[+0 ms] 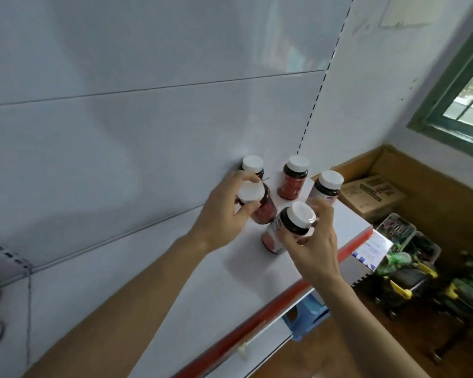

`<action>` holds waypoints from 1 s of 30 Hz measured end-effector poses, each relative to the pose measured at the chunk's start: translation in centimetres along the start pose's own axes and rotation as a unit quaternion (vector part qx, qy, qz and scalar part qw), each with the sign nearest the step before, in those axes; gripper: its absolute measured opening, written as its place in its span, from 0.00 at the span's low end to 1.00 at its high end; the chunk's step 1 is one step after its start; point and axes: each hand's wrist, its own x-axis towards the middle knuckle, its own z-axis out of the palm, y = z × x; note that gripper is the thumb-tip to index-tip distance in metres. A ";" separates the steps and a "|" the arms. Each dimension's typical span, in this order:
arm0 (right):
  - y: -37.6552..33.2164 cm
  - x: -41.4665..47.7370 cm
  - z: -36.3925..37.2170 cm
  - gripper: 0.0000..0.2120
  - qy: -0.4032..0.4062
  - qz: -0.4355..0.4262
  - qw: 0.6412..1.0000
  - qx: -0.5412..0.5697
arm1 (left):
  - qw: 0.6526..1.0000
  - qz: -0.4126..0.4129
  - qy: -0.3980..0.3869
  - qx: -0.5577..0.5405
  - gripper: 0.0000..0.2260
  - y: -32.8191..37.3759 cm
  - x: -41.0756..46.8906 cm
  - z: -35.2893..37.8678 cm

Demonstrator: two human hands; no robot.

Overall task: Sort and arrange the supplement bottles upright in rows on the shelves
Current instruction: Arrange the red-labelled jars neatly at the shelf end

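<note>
Right hand: the right hand [316, 241] is pinching the front bottle [287, 227] at its neck, fingers curling just under the cap.
Front bottle: dark brown with a white cap and a red-and-white label, it is leaning on the white shelf [230, 282] near the red front edge. Its writing is blurring beyond reading.
Left hand: the left hand [224, 211] is gripping the second bottle [260, 205], thumb and fingers curling round its white cap.
Rear bottles: the back-left bottle [253, 165], the back-middle bottle [294, 178] and the right-end bottle [328, 186] are standing upright; their labels are unreadable.
Cardboard box: the cardboard box [372, 195] is sitting beyond the shelf end, its print too blurred to read.
</note>
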 end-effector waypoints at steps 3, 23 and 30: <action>-2.4 -0.7 2.7 0.31 -0.028 0.003 0.998 0.050 | 0.992 -0.049 0.094 -0.067 0.17 1.0 -5.9 -5.4; -23.7 -10.9 29.5 0.24 -0.292 -0.145 0.929 0.177 | 0.936 -0.222 0.229 0.148 0.13 6.4 -31.8 -25.3; -24.3 -12.8 21.4 0.24 -0.438 -0.176 0.838 0.276 | 0.950 -0.167 0.219 0.147 0.14 6.2 -29.8 -27.0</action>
